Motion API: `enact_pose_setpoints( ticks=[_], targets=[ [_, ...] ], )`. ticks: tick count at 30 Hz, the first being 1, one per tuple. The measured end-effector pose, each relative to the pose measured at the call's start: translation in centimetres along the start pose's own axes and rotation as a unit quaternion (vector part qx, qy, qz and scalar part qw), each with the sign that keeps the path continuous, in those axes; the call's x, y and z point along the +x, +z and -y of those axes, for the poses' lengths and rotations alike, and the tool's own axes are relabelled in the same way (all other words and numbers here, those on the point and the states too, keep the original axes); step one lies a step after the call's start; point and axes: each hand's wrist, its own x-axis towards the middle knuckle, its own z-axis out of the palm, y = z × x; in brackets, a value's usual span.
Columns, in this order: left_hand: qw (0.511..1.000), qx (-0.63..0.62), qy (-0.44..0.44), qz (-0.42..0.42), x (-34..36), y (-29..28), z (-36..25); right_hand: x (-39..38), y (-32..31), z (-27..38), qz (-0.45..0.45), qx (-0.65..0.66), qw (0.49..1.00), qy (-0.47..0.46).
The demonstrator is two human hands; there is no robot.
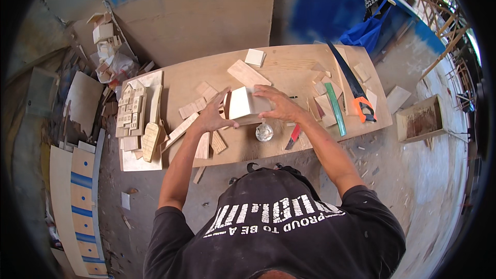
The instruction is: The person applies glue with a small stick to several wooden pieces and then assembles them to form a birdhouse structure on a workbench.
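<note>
A small box-like wooden piece [239, 104] with a pale sloping top stands near the middle of the workbench. My left hand [211, 117] grips its left side, the thumb low at the near edge and the fingers up along the far side. Against the right side is my right hand [281, 105], its fingers curled over the far corner and thumb close to the body. Just nearer to me sits a clear round glass jar [264, 132]. A red-handled cutter knife [293, 136] lies right of the jar.
On the workbench [289, 55], wood offcuts [249, 73] lie scattered. To the right are a handsaw [356, 90] with an orange handle and a green ruler-like strip [335, 108]. A wooden model house [132, 109] rests at the left end. An open wooden box [421, 119] stands beyond the right edge.
</note>
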Motion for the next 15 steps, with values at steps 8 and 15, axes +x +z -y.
enact_pose_setpoints(
  ticks=[8, 15],
  targets=[
    [0.971, 0.116, 0.161, -0.134, -2.0, 1.5, -1.1, -0.6, -0.2, -0.1, -0.023, -0.034, 0.999, -0.024],
    [0.965, 0.149, 0.167, -0.135, -1.9, 3.0, -1.4, -0.2, 1.1, -1.8, -0.031, -0.016, 0.998, -0.052]
  ],
)
